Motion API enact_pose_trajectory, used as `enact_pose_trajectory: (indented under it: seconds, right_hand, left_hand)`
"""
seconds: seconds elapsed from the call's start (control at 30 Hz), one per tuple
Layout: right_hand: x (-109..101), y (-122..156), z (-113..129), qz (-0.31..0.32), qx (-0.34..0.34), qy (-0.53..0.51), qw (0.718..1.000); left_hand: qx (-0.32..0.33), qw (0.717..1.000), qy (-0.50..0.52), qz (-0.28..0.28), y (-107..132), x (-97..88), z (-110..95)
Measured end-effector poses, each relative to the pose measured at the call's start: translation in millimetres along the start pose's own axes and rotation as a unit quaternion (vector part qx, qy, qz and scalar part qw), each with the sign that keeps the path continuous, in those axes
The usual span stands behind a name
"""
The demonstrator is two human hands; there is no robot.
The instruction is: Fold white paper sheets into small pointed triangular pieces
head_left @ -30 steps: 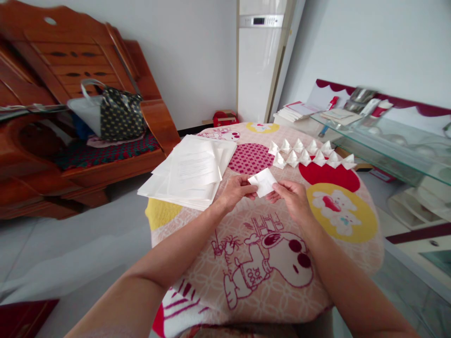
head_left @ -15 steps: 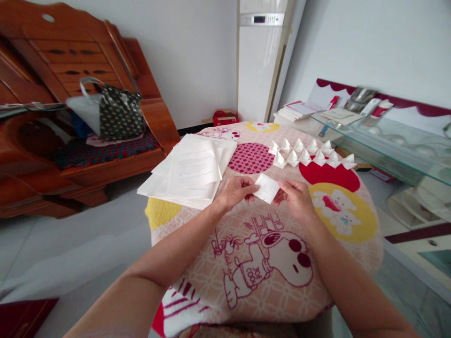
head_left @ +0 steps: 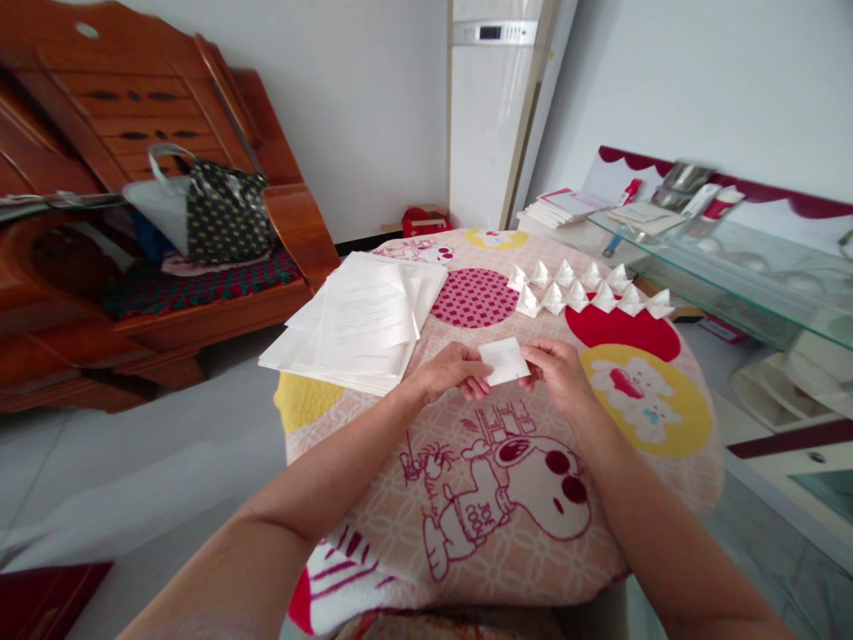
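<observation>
A small folded square of white paper (head_left: pixel 505 361) is held up over the cloth-covered table. My left hand (head_left: pixel 458 371) pinches its left edge between thumb and fingers. At its right edge, my right hand (head_left: pixel 554 365) grips it the same way. Beyond my right hand stand two rows of folded paper boats (head_left: pixel 578 289), several in each row. To the left of my hands lies a loose stack of white paper sheets (head_left: pixel 360 324), the top one with faint printed lines.
The round table's cloth (head_left: pixel 513 560) carries cartoon figures. At the right is a glass shelf (head_left: pixel 746 267) with papers and metal bowls. A wooden bench (head_left: pixel 153 98) with a patterned bag (head_left: pixel 227 213) stands at the left, and a tall white air conditioner (head_left: pixel 490 124) behind.
The folded paper has turned from a tilted, diamond-like position to nearly level with the table's edge. Both hands keep hold of it, and my left hand has dropped slightly.
</observation>
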State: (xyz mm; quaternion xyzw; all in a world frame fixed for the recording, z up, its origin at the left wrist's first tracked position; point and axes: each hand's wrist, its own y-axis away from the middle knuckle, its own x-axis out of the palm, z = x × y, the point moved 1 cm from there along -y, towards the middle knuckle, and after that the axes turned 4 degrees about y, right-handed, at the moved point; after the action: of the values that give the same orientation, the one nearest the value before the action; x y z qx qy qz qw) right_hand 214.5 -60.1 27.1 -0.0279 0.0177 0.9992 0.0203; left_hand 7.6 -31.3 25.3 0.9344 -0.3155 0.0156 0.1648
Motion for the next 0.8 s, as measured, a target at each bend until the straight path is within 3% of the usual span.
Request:
enact_pose_trajectory:
  seconds: [0.17,0.33,0.4,0.47,0.53,0.6,0.8]
  right_hand:
    - [-4.5,-1.3,-3.0,0.073,0.045,0.142,0.986]
    - [-5.1,-7.3,-7.7,0.094,0.039,0.261,0.96]
    - [-4.4,-11.8,-10.1,0.102,0.002,0.31,0.945]
    - [-3.8,-16.6,-12.3,0.095,-0.057,0.359,0.927]
    - [-2.9,-20.3,-14.1,0.078,-0.11,0.405,0.904]
    - [-1.6,-21.5,-15.0,0.068,-0.138,0.444,0.883]
    - [0.1,-7.6,-3.3,0.067,-0.189,0.496,0.845]
  left_hand:
    - [-0.1,0.991,-0.06,0.06,0.3,-2.2,6.0]
    - [-0.116,0.974,-0.172,0.096,2.1,-6.9,6.9]
    - [-0.056,0.974,-0.211,0.064,1.4,-10.4,4.2]
    - [0.054,0.973,-0.225,0.0,-0.5,-13.5,0.5]
    - [0.164,0.957,-0.236,-0.045,-2.8,-13.9,-1.6]
    - [0.232,0.934,-0.265,-0.054,-5.4,-11.2,-0.6]
    - [0.26,0.89,-0.375,-0.011,-10.7,-2.9,10.0]
